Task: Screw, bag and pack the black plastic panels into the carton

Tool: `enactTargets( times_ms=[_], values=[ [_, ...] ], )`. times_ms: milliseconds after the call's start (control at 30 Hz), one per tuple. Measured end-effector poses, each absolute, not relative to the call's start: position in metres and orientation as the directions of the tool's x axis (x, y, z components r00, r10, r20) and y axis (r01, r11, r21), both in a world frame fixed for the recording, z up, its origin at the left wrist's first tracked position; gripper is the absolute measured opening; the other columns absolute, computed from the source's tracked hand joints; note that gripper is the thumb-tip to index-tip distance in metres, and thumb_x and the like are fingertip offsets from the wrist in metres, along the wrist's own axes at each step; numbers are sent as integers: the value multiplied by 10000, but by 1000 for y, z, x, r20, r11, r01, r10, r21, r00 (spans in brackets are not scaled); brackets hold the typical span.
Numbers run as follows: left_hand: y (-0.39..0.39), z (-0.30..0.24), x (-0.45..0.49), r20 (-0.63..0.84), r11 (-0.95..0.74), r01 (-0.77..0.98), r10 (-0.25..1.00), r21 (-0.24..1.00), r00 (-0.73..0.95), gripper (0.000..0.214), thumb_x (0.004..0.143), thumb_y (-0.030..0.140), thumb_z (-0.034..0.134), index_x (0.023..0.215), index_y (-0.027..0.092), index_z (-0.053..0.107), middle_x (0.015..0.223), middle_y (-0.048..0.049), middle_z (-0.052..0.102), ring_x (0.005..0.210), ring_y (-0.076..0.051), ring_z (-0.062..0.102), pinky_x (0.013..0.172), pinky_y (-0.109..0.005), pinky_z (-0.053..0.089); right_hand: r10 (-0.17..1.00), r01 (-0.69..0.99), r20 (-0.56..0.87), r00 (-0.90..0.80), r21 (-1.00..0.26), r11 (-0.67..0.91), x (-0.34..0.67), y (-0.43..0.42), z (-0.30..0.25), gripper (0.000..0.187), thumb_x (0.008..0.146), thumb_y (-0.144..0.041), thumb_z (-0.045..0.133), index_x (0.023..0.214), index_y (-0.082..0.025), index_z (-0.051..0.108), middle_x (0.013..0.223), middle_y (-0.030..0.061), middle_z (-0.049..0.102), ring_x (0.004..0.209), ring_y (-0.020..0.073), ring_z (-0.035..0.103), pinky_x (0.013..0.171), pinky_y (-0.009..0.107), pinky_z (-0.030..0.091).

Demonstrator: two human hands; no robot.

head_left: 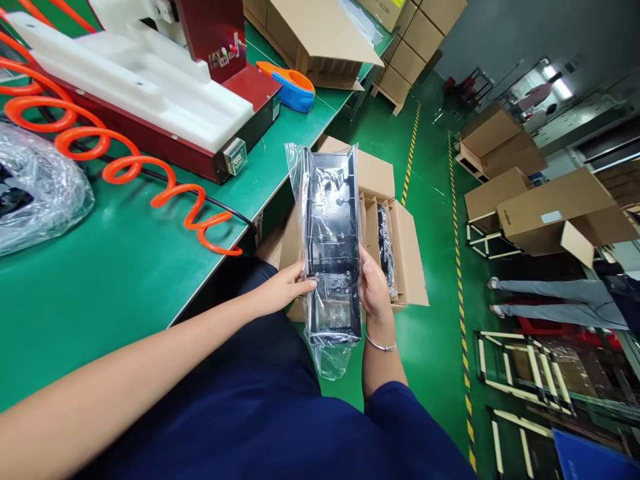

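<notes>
Between my two hands is a long black plastic housing in a clear plastic bag, its hollow ribbed side facing me. My left hand grips its left edge with the thumb lying on top. Along the right edge my right hand is closed round it, a bracelet on the wrist. The bag's loose end hangs past the near edge. Behind and below the housing stands an open cardboard box with upright dividers. In one of its slots sits another bagged black part.
On the green workbench at left stand a red-and-white fixture machine, an orange coiled air hose, a blue-and-orange tape roll and a bagged bundle. Cartons and a person's legs are at right.
</notes>
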State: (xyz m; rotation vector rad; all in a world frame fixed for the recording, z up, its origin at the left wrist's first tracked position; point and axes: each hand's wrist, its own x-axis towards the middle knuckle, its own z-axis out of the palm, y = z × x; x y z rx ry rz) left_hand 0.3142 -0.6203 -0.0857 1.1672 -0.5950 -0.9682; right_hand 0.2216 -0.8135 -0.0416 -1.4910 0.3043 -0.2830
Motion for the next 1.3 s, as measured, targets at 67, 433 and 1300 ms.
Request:
enactTargets(
  times_ms=[67, 433, 1300],
  values=[
    [-620, -85, 314, -79, 89, 311, -869, 946, 488, 693, 839, 522, 671, 1406, 162, 502, 1293, -116, 656, 1157, -277, 623, 1039, -413, 504, -343, -4, -16, 939, -999, 34, 221, -815, -43, 713, 877, -674, 578, 1428, -221, 552, 1552, 46, 473, 1484, 236, 400, 1282, 446, 292],
    [-616, -82, 315, -113, -40, 170, -890, 985, 443, 813, 859, 566, 620, 1530, 172, 382, 1292, -131, 675, 1115, -274, 655, 1038, -418, 510, -331, -109, -73, 941, -990, -91, 210, -830, -58, 813, 788, -532, 730, 1496, -232, 469, 1535, 41, 495, 1436, 250, 467, 1233, 422, 377],
    [-616, -86, 304, -362, -471, -259, -853, 843, 375, 679, 918, 471, 423, 1521, 161, 386, 1290, -132, 687, 1196, -268, 648, 1072, -402, 472, -663, -651, -156, 732, -449, -613, 264, -957, -117, 588, 937, -204, 591, 1505, -182, 441, 1483, 179, 513, 1367, 310, 509, 1173, 558, 381]
  ],
)
